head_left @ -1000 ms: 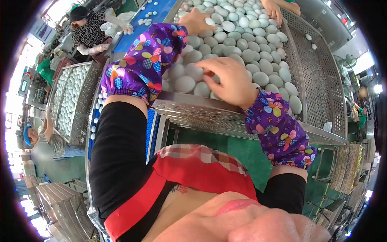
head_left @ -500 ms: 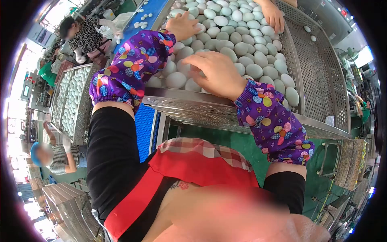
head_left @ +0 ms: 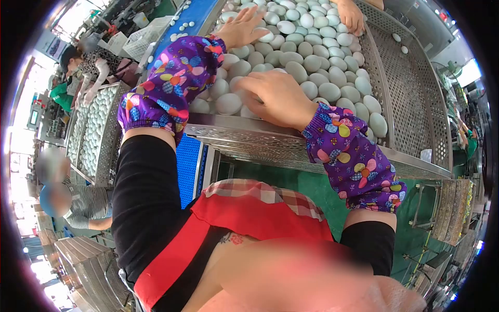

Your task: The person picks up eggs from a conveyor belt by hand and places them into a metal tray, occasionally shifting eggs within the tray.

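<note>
Pale green and white eggs (head_left: pixel 328 91) fill a perforated metal tray (head_left: pixel 244 124) in front of me. My left hand (head_left: pixel 241 28) is over the eggs at the tray's left side, fingers spread and holding nothing. Closer to the near edge, my right hand (head_left: pixel 278 96) hangs low over the eggs, palm down, thumb and fingers apart. Its fingertips are blurred, and I see no egg gripped in it. A large egg (head_left: pixel 227 104) lies just left of it. Purple flowered sleeves (head_left: pixel 358 156) cover both forearms.
Another person's hand (head_left: pixel 351 18) rests on the eggs at the far right. A blue conveyor (head_left: pixel 193 15) with scattered eggs runs along the left. A side compartment (head_left: pixel 410 88) holds a few eggs. Co-workers stand left near another egg-filled tray (head_left: pixel 91 130).
My left hand has shifted slightly up and right, its fingers spreading wider. My right hand has moved slightly, its fingers dipping lower. Co-workers on the left have changed posture.
</note>
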The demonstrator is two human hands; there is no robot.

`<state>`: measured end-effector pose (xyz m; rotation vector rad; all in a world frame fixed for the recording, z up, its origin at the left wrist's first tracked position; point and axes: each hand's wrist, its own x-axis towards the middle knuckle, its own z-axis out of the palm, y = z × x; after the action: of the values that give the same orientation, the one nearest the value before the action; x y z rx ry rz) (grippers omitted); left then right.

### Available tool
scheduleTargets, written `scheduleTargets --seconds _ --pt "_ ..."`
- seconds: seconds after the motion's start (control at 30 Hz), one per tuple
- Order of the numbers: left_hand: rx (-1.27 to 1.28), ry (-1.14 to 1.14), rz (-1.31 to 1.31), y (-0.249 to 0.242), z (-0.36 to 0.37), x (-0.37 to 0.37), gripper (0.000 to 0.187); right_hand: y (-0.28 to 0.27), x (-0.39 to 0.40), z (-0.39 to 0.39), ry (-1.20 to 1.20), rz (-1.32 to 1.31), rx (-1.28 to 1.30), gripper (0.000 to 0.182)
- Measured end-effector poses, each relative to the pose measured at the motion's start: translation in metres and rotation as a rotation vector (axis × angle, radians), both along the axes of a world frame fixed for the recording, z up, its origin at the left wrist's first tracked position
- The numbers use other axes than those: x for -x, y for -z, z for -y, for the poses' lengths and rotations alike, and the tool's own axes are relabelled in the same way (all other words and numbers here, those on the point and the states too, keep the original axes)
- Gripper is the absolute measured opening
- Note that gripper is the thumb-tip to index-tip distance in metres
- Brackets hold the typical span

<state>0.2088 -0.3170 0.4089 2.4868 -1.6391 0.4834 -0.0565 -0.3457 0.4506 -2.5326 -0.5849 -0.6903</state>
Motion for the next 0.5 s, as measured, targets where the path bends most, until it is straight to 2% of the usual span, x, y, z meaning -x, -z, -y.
scheduleTargets --seconds 0.07,0.13,0.17,0.23,0.27,0.3,0.37,0.43,0.5 --pt "-0.075 0.071 -0.012 -0.002 0.010 0.005 0.062 0.000 0.000 0.001 -0.013 -0.002 0.013 0.017" --pt "-0.295 -0.006 0.008 0.004 0.017 0.005 0.055 -0.001 0.001 0.003 -0.011 -0.021 0.008 0.017" --pt "-0.294 -0.011 0.003 -0.003 0.017 0.006 0.055 -0.002 0.002 0.003 -0.009 -0.040 -0.003 0.016" --pt "-0.525 0.013 0.063 -0.028 0.016 -0.002 0.045 -0.002 0.002 0.003 -0.005 -0.071 -0.004 0.015" --pt "-0.371 -0.045 -0.019 -0.040 0.005 0.001 0.034 -0.003 0.003 0.003 0.004 -0.098 -0.006 0.014" --pt "-0.372 -0.058 -0.031 -0.044 -0.005 -0.014 0.034 -0.003 0.004 0.002 -0.011 -0.108 -0.006 0.014" --pt "-0.306 0.144 0.028 -0.047 -0.030 -0.071 0.030 -0.005 0.005 0.001 -0.011 -0.105 -0.014 0.011" --pt "-0.087 0.113 0.042 -0.070 -0.091 -0.059 0.033 -0.003 0.006 -0.001 -0.019 -0.153 0.012 0.014" --pt "0.118 0.283 0.306 -0.056 -0.170 -0.078 0.039 -0.004 0.007 -0.008 -0.038 -0.116 -0.039 0.023"
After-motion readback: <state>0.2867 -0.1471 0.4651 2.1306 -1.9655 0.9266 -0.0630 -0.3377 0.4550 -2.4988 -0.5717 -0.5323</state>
